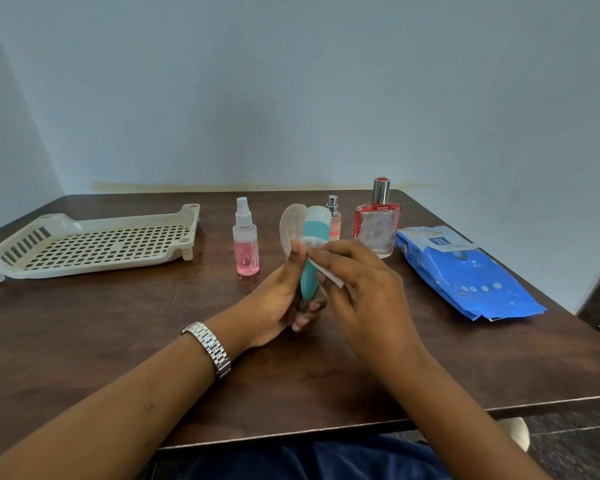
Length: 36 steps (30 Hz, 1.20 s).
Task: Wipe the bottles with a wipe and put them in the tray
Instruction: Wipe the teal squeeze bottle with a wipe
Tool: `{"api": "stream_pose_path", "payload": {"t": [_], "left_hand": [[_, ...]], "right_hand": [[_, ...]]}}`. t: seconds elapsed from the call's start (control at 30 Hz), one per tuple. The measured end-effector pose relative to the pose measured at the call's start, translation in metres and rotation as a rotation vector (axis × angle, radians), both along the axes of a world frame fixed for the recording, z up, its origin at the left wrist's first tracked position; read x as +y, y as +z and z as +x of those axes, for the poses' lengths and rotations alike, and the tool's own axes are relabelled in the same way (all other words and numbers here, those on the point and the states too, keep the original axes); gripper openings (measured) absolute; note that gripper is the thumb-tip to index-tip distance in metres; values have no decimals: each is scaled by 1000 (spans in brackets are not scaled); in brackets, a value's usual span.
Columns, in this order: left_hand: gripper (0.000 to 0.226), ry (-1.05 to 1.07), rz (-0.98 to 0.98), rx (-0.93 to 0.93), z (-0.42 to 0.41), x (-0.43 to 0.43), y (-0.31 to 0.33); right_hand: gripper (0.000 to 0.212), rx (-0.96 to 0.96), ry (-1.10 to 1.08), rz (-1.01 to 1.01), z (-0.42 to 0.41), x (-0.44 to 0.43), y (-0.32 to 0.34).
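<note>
- Your left hand (278, 299): fingers and thumb curled round the lower end of the teal bottle (310, 268), holding it upright above the middle of the bench (118, 323); silver watch (210, 344) on that wrist
- Your right hand (357, 282): fingertips pinching a white wipe (329, 273) against the teal bottle's right side
- Translucent oval piece (291, 230): just left of the teal bottle's pale top; you cannot tell whether it is joined to the bottle
- Cream slotted tray (84, 270): far left of the bench, well apart from your hands
- Spray bottle (246, 244), pink liquid: upright on the bench between tray and hands
- Small pink bottle (334, 220): upright behind the teal bottle, lower part hidden
- Square red-edged glass bottle (376, 226), silver cap: upright, just right of the small pink one
- Blue wipes pack (465, 271): lying flat at the bench's right side
</note>
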<state>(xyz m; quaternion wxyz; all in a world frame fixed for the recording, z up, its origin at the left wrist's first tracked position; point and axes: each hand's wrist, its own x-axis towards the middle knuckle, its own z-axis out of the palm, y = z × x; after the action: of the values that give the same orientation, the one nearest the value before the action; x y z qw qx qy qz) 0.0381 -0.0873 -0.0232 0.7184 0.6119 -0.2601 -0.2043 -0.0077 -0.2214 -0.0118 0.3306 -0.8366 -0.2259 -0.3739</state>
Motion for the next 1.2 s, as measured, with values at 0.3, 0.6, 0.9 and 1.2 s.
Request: {"api": "stream_pose_path", "payload": {"t": [0.3,0.6,0.9,1.2], "left_hand": [[87,6,24,58,2,2,0],[67,-39,69,136,3,2,5],[66,-78,66,139,0,2,7],[63,121,80,11,-4,-7,5]], "right_hand": [[37,103,234,1,-1,-18,-6],[27,173,134,277,13,-19,12],[20,658,338,862,22,-15,9],[50,579,496,819,12,-18,10]]}}
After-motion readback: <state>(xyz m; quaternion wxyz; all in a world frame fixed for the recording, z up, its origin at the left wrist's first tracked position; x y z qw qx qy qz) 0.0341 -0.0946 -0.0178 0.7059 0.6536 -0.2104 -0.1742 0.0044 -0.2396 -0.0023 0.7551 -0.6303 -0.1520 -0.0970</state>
